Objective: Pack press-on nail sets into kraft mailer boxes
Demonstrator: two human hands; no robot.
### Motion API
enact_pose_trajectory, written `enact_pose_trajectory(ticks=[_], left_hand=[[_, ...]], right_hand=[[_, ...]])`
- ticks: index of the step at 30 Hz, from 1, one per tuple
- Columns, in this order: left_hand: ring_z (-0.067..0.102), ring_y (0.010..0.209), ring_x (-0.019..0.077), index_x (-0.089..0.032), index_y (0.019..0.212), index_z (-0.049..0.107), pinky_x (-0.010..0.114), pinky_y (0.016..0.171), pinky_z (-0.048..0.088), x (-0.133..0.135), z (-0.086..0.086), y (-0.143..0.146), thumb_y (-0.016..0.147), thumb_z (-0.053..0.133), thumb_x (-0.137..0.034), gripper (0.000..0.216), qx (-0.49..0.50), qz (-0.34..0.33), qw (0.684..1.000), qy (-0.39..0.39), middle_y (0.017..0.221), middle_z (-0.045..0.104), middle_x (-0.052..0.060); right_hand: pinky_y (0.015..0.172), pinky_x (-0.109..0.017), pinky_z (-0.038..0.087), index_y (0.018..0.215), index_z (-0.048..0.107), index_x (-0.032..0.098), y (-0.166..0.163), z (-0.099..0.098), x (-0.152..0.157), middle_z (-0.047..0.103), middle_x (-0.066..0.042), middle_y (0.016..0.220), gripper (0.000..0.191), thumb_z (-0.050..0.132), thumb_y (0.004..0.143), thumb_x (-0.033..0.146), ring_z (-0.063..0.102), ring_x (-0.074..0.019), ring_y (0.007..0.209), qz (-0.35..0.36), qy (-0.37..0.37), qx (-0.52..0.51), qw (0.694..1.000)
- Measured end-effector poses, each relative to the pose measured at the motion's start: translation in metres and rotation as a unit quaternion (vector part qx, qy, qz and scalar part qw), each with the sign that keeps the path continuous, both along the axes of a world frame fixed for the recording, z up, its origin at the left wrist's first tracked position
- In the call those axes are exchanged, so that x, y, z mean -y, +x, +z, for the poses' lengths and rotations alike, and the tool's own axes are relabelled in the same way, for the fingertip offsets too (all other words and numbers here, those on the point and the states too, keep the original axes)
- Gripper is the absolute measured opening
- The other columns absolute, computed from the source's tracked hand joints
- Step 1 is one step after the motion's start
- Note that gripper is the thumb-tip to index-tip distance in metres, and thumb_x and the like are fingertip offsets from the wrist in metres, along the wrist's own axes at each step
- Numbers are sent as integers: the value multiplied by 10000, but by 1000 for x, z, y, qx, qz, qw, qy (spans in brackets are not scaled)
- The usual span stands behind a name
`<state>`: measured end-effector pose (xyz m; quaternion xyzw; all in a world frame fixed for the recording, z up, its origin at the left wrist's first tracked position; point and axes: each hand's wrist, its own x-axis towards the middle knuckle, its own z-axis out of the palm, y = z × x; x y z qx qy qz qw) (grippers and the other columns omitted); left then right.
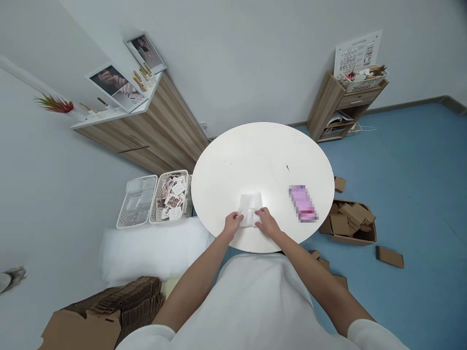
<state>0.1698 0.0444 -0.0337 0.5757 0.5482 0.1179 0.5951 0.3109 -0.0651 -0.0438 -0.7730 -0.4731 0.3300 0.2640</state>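
Observation:
A small white packet or sheet [250,206] lies near the front edge of the round white table [255,155]. My left hand [232,223] grips its lower left edge with curled fingers. My right hand [267,221] pinches its lower right part. A pink, blurred-out object [302,203] lies on the table to the right of my hands, untouched.
Two white baskets [153,199] stand left of the table, one with several small cards. Flat cardboard pieces lie in a box [348,221] and on the blue floor at right. A cardboard stack [120,306] is at bottom left. Wooden cabinets [339,104] line the walls.

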Motion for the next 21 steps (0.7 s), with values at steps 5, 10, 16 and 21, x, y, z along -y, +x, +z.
enact_pose_trajectory(ticks=[5,10,16,21], left_hand=[[530,606,104,-150,927,539,241,598,447,11,9,12,645,642,-278,327,-28,15,997,71,674,538,-9],[549,662,102,-166,1005,514,263,666,475,27,9,26,669,633,-232,362,-32,3,995,96,791,563,21],[572,780,140,-168,1083,500,313,754,471,47,5,42,736,519,-145,348,-84,-96,981,145,923,591,61],[562,911,159,-169,1207,359,338,816,437,51,3,44,788,394,-118,423,-95,-84,983,133,1002,586,79]], right_hand=[[705,-278,405,1179,356,233,7,3,-7,397,-53,1148,562,595,671,212,510,-165,900,-5,-22,-18,1000],[624,-266,388,1088,427,228,14,1,-15,418,-46,1082,472,620,658,252,516,-137,758,41,-39,-13,998],[645,-266,392,1085,434,207,21,-2,-17,417,-66,1096,462,597,653,211,506,-143,786,47,-15,-62,997],[722,-261,392,1040,475,197,29,-2,-20,467,-48,1020,354,542,693,223,496,-146,864,22,3,-135,991]])
